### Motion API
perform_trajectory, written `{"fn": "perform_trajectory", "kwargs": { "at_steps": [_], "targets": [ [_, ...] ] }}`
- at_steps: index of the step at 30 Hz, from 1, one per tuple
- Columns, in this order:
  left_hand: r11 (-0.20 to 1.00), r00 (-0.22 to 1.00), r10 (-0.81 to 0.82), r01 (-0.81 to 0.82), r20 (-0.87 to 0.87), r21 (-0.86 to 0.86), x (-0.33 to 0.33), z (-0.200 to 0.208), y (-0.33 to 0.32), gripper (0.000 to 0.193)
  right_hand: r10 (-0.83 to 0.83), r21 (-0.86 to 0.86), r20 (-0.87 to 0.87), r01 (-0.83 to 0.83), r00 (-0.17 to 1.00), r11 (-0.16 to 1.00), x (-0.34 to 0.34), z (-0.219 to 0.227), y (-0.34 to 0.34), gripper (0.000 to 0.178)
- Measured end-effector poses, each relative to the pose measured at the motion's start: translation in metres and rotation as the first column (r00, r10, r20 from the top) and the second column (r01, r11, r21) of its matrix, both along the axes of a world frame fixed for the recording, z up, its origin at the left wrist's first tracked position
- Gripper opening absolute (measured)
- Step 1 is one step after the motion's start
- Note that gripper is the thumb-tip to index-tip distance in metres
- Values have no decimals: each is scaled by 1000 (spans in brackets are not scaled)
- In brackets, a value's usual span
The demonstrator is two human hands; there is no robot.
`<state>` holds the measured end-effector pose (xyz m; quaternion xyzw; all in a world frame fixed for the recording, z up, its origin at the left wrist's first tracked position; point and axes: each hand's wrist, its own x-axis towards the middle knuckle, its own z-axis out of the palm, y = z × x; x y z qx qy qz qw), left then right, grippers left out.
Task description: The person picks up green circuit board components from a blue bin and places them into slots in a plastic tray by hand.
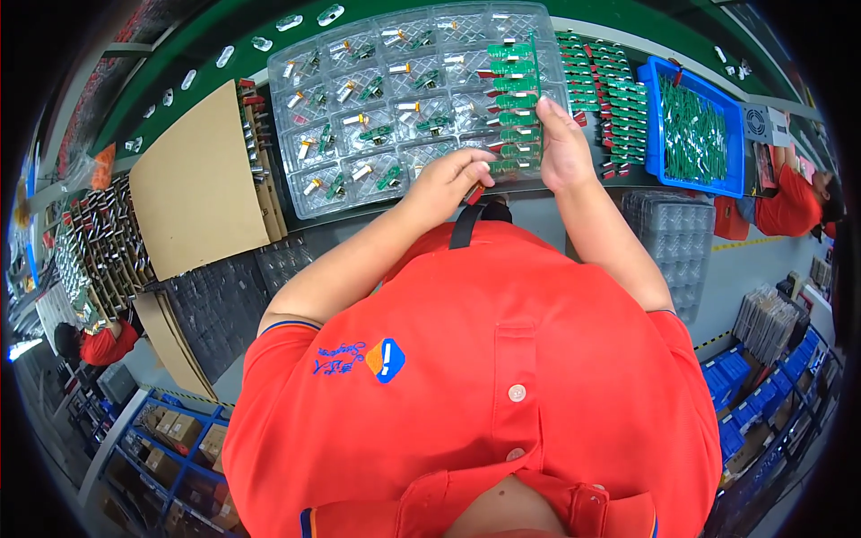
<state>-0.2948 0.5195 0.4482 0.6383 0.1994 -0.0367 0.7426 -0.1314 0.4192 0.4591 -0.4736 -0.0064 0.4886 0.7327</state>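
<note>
Strip (514,102) at 1 o'clock: left hand (439,186) pinched its near end, half-curled right hand (565,151) held its edge; gentle, level holding seemed best.

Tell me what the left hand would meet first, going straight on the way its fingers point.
Pointing rightward, the left hand would likely first meet the near end of the green circuit-board strip; depth is unclear, so they may already touch.

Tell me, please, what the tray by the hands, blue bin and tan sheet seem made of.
Tray: likely clear, glossy plastic; see-through with bright highlights.
Blue bin: probably moulded plastic; evenly coloured, slightly shiny.
Tan sheet: perhaps cardboard or fibreboard; matte, plain brown.
</note>
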Motion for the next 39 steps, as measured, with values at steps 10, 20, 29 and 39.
{"fn": "perform_trajectory", "kwargs": {
  "at_steps": [10, 20, 29, 39],
  "targets": [
    [729, 997, 20, -62, 69, 682, -26, -9, 4, 34, 124, 44, -102, -120, 987, 992, 4, 0, -26, 26],
    [895, 879, 436, -447, 193, 12, 48, 19, -8, 37, 516, -273, 187, -461, 836, 845, 10, 9, -42, 25],
    [697, 915, 259, -399, 310, 596, 57, -9, -42, 23, 569, 42, -132, -569, 812, 821, 49, -5, -59, 22],
    [756, 786, 514, -604, 344, 251, 75, -9, -85, 39, 521, -293, 534, -432, 666, 853, 66, -29, -75, 19]
  ]
}}
